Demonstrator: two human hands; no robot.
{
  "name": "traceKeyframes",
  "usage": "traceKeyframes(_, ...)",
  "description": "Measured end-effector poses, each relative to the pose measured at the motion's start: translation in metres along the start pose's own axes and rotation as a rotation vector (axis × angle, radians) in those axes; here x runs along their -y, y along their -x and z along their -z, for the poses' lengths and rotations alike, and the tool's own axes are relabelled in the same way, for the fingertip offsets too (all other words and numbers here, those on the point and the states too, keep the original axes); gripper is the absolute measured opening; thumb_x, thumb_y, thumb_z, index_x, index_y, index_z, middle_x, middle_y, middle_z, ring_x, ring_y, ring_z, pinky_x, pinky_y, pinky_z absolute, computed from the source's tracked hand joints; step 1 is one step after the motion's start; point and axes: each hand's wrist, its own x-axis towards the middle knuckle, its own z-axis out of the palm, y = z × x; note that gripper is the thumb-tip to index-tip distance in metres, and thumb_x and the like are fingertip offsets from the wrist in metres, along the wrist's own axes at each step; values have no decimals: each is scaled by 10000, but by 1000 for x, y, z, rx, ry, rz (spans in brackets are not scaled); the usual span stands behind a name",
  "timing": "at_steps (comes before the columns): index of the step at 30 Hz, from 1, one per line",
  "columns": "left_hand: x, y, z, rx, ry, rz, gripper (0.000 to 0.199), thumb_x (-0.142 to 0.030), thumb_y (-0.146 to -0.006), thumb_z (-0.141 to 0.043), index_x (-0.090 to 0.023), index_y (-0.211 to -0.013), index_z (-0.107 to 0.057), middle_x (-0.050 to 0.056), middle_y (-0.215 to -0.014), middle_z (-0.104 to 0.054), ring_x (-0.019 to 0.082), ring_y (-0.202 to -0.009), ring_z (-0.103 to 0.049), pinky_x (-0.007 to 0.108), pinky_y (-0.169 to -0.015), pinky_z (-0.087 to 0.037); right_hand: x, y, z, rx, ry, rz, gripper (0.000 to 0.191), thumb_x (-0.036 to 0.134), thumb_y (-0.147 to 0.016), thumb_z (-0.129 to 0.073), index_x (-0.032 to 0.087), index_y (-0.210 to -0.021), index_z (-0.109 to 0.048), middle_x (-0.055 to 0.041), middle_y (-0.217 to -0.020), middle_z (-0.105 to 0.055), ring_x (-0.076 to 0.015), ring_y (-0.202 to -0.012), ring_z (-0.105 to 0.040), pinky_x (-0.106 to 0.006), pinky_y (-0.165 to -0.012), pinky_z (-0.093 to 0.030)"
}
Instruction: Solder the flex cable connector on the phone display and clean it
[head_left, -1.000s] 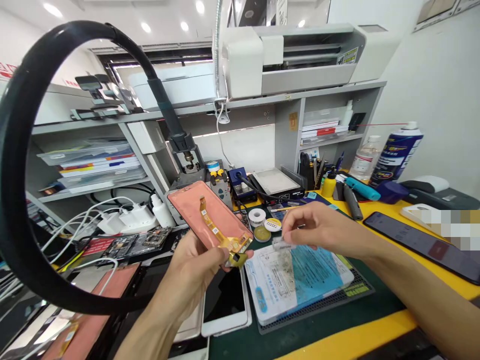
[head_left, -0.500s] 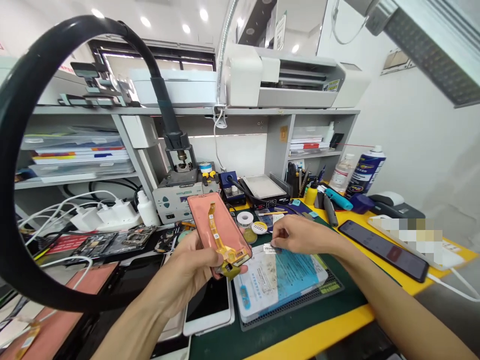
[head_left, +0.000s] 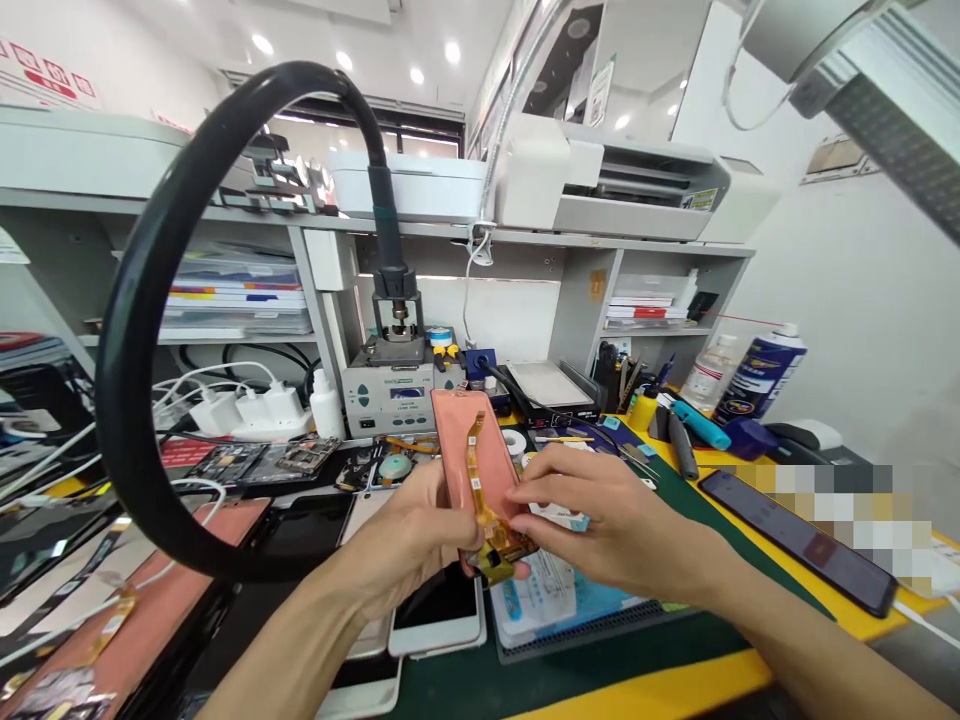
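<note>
A phone screen (head_left: 459,435) with a copper-pink back is held tilted, its back facing me. My left hand (head_left: 416,525) grips its lower left part, the thumb over the lower end. Up its middle runs an orange flex cable (head_left: 475,465), broadening into gold contacts at the bottom. My right hand (head_left: 592,505) reaches in from the right, its thumb and fingertip on the screen's lower right edge by the cable. Below both hands lies a blue and white box (head_left: 551,595), partly covered by the right hand.
White-framed device (head_left: 439,640) lies under my left wrist. A black hose loop (head_left: 124,320) arches at left. On the right are a charging phone (head_left: 799,540), tools and a spray can (head_left: 761,375). Behind stand a soldering station (head_left: 397,400) and a hot plate (head_left: 551,390).
My right hand has left the small whitish piece on the box and come left to the screen. The left hand keeps its hold. The view has turned slightly left.
</note>
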Motion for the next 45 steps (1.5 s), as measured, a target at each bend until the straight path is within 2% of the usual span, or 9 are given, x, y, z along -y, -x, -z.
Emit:
traceKeyframes(5, 0, -1, -2, 72, -45, 15, 233, 18, -654, -556, -156, -805, -589, -12, -706, -605, 125, -629, -599, 260, -606, -476, 9, -3, 3, 75, 293, 129, 149, 191, -946, -559, 150, -935, -701, -66, -889, -679, -168, -753, -603, -296, -639, -423)
traceKeyframes(9, 2, -4, 0, 69, -72, -23, 210, 20, -633, -551, -152, -753, -564, -23, -712, -563, 93, -617, -518, 215, -536, -382, 15, -7, 4, 192, 352, 199, 161, 168, -947, -542, 133, -925, -697, -74, -878, -669, -186, -779, -614, -311, -664, -445)
traceKeyframes(15, 5, -3, 3, 62, -77, -40, 166, -2, -652, -567, -150, -726, -553, -37, -686, -520, 80, -616, -473, 211, -546, -349, 22, -17, 5, 334, 436, 255, 191, 144, -956, -511, 122, -880, -684, -58, -817, -636, -201, -766, -595, -332, -647, -450)
traceKeyframes(19, 2, -2, 2, 128, -59, -62, 168, 10, -659, -552, -139, -725, -593, -12, -687, -586, 102, -642, -548, 220, -587, -413, 27, -21, 10, 399, 470, 264, 198, 145, -962, -499, 126, -863, -669, -48, -793, -616, -200, -756, -584, -335, -625, -434)
traceKeyframes(23, 1, 0, 1, 181, -32, -73, 184, 21, -663, -539, -142, -718, -606, -3, -677, -613, 138, -658, -604, 314, -686, -513, 30, -23, 14, 454, 515, 263, 164, 184, -961, -524, 124, -874, -649, -55, -817, -607, -200, -761, -578, -333, -612, -416)
traceKeyframes(27, 1, 2, 2, 197, -22, -61, 181, 25, -650, -536, -143, -683, -595, -15, -643, -607, 133, -630, -606, 342, -699, -538, 35, -26, 15, 460, 572, 333, 163, 149, -951, -501, 126, -842, -621, -62, -806, -588, -200, -712, -542, -339, -584, -386)
traceKeyframes(34, -4, 4, -1, 178, 9, -56, 184, 37, -621, -512, -127, -660, -586, -18, -640, -618, 79, -596, -601, 150, -518, -405, 40, -29, 11, 422, 685, 461, 192, 86, -928, -473, 120, -797, -610, -59, -726, -550, -198, -647, -491, -346, -554, -336)
traceKeyframes(39, -4, 5, 0, 168, 50, -42, 205, 55, -605, -505, -116, -686, -583, -32, -618, -608, 42, -548, -531, 139, -515, -401, 38, -29, 7, 408, 696, 466, 167, 98, -930, -483, 127, -804, -589, -56, -730, -549, -193, -638, -476, -344, -557, -342)
traceKeyframes(45, -3, 3, 1, 170, 57, -29, 213, 47, -582, -511, -121, -692, -582, -29, -625, -612, 74, -560, -581, 175, -523, -465, 40, -33, 9, 460, 683, 459, 162, 136, -935, -497, 156, -784, -554, -49, -754, -564, -195, -675, -499, -344, -584, -360)
